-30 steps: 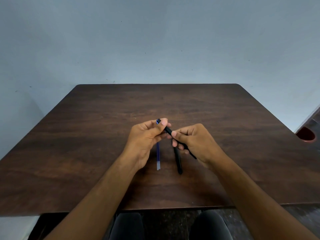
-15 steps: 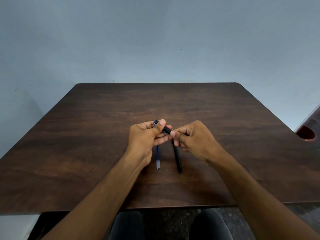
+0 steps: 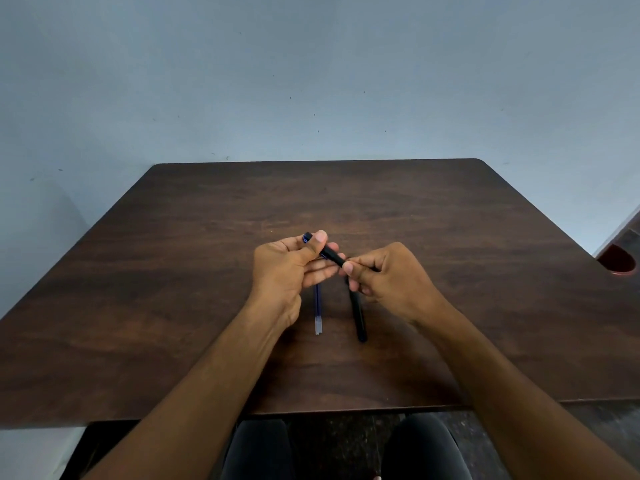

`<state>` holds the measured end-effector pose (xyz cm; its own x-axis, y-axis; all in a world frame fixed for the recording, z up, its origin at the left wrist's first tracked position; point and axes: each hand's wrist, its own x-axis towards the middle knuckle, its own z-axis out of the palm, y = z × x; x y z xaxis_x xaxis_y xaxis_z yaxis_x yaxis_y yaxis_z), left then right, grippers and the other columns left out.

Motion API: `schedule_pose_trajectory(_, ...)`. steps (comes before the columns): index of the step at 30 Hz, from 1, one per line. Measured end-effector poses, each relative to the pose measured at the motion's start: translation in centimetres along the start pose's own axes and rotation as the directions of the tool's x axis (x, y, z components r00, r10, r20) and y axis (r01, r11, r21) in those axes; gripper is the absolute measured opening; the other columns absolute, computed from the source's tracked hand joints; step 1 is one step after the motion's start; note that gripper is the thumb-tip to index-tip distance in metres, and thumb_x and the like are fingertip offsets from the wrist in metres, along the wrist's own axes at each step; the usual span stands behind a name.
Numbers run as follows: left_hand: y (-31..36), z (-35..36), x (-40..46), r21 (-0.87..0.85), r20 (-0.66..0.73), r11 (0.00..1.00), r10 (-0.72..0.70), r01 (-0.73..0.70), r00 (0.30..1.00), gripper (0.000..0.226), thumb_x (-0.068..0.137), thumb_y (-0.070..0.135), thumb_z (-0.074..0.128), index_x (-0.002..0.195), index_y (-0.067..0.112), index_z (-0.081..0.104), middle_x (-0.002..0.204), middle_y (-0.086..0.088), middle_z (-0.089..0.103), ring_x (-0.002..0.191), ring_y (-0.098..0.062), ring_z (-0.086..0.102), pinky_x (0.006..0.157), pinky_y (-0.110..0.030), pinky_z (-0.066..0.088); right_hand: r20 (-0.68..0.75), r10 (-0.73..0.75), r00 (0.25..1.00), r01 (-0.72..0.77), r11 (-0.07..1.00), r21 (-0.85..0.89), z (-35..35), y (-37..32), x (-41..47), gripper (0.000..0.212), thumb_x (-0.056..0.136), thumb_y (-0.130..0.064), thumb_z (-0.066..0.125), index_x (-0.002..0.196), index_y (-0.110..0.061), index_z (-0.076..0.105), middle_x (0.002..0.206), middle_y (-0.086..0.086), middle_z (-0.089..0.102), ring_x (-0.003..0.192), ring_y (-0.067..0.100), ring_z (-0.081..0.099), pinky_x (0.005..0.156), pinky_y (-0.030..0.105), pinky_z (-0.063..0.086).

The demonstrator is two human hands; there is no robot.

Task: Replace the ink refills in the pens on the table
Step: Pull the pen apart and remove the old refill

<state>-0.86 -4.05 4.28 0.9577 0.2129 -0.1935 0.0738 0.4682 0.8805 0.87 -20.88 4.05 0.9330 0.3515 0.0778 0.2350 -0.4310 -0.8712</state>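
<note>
Both hands hold one black pen [image 3: 331, 255] above the middle of the dark wooden table [image 3: 173, 271]. My left hand [image 3: 289, 271] grips its upper end, thumb on top, where a blue tip pokes out beyond the fingers. My right hand [image 3: 388, 275] pinches the pen's lower part with thumb and fingers. Below the hands, two blue ink refills [image 3: 318, 313] with clear ends lie side by side on the table. A second black pen [image 3: 358, 317] lies just right of them, its top end hidden under my right hand.
The table's near edge runs above my knees in dark trousers. A red round object [image 3: 618, 259] sits past the table's right edge. A pale blue wall stands behind the table.
The hands shifted slightly with the pen between them; my right hand slid a little along the barrel. The refills and the second pen stayed where they lay.
</note>
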Motion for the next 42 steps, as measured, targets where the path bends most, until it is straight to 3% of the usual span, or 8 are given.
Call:
schedule_pose_trajectory(7, -0.5, 0.5, 0.4, 0.117, -0.025, 0.983, 0.147, -0.143, 0.989, 0.033, 0.083, 0.015, 0.076, 0.112, 0.005, 0.063, 0.091, -0.009, 0.078, 0.09, -0.02, 0.075, 0.077, -0.033, 0.062, -0.005, 0.019, 1.0, -0.02, 0.999, -0.044, -1.3, -0.2, 0.0, 0.023, 0.1, -0.02, 0.064, 0.09, -0.008, 0.08, 0.068, 0.009, 0.073, 0.059, 0.026, 0.054, 0.062, 0.04, 0.05)
schedule_pose_trajectory(10, -0.4, 0.8, 0.8, 0.129, -0.086, 0.976, 0.188, -0.176, 0.978, 0.026, 0.085, 0.018, 0.075, 0.105, 0.005, 0.064, 0.087, -0.005, 0.078, 0.086, -0.018, 0.075, 0.077, -0.031, 0.062, -0.02, 0.044, 0.999, -0.045, 0.998, -0.048, -2.0, 0.2, -0.5, 0.023, 0.099, -0.019, 0.065, 0.089, -0.006, 0.081, 0.074, 0.017, 0.074, 0.059, 0.022, 0.053, 0.061, 0.037, 0.047)
schedule_pose_trajectory(18, 0.0, 1.8, 1.6, 0.271, -0.097, 0.958, 0.12, -0.09, 0.988, 0.021, 0.074, 0.022, 0.084, 0.085, 0.007, 0.075, 0.079, -0.004, 0.077, 0.071, -0.014, 0.072, 0.068, -0.028, 0.061, -0.141, 0.144, 0.979, -0.134, 0.987, 0.085, -4.1, 1.5, -1.6, 0.024, 0.098, -0.012, 0.065, 0.084, 0.002, 0.079, 0.078, 0.032, 0.07, 0.055, 0.022, 0.052, 0.054, 0.032, 0.044)
schedule_pose_trajectory(23, -0.9, 3.5, 1.7, 0.496, 0.028, 0.867, 0.044, -0.052, 0.999, 0.027, 0.071, 0.021, 0.088, 0.082, 0.0, 0.075, 0.064, -0.007, 0.072, 0.055, -0.014, 0.063, 0.057, -0.026, 0.059, -0.192, 0.231, 0.954, -0.186, 0.956, 0.227, -4.9, 1.6, -2.2, 0.02, 0.095, -0.001, 0.061, 0.085, 0.0, 0.078, 0.069, 0.017, 0.069, 0.05, 0.016, 0.054, 0.044, 0.025, 0.045)
schedule_pose_trajectory(26, -1.4, 4.3, 2.1, 0.621, 0.036, 0.781, 0.064, -0.073, 0.997, 0.028, 0.07, 0.024, 0.088, 0.08, 0.002, 0.074, 0.068, -0.01, 0.074, 0.056, -0.018, 0.065, 0.063, -0.033, 0.061, -0.206, 0.248, 0.947, -0.195, 0.949, 0.249, -5.3, 1.9, -2.7, 0.016, 0.095, -0.003, 0.063, 0.091, -0.002, 0.079, 0.07, 0.014, 0.068, 0.054, 0.017, 0.058, 0.047, 0.028, 0.051)
schedule_pose_trajectory(32, -1.2, 6.8, 3.3, 0.895, 0.017, 0.446, 0.002, -0.016, 1.0, 0.023, 0.075, 0.035, 0.083, 0.078, 0.014, 0.073, 0.066, -0.002, 0.072, 0.054, -0.011, 0.065, 0.064, -0.026, 0.057, -0.225, 0.274, 0.935, -0.212, 0.941, 0.263, -5.8, 2.6, -3.1, 0.009, 0.093, -0.004, 0.07, 0.093, 0.001, 0.077, 0.07, 0.016, 0.07, 0.051, 0.014, 0.064, 0.05, 0.028, 0.057)
schedule_pose_trajectory(38, -0.7, 7.2, 3.7, 0.886, 0.045, 0.459, 0.054, -0.065, 0.998, 0.025, 0.073, 0.032, 0.084, 0.081, 0.009, 0.077, 0.07, -0.005, 0.074, 0.057, -0.012, 0.066, 0.072, -0.031, 0.061, -0.228, 0.286, 0.931, -0.221, 0.937, 0.271, -6.0, 2.8, -3.2, 0.007, 0.093, -0.005, 0.071, 0.093, -0.002, 0.077, 0.072, 0.019, 0.071, 0.055, 0.024, 0.064, 0.052, 0.031, 0.06)
schedule_pose_trajectory(42, -1.4, 7.6, 3.7, 0.895, 0.056, 0.443, 0.029, -0.063, 0.998, 0.024, 0.079, 0.028, 0.08, 0.089, 0.007, 0.077, 0.074, -0.007, 0.072, 0.054, -0.011, 0.06, 0.065, -0.025, 0.055, -0.228, 0.289, 0.93, -0.224, 0.936, 0.271, -6.2, 2.9, -3.3, 0.007, 0.092, -0.006, 0.072, 0.089, -0.004, 0.077, 0.069, 0.016, 0.071, 0.051, 0.02, 0.065, 0.05, 0.029, 0.058)
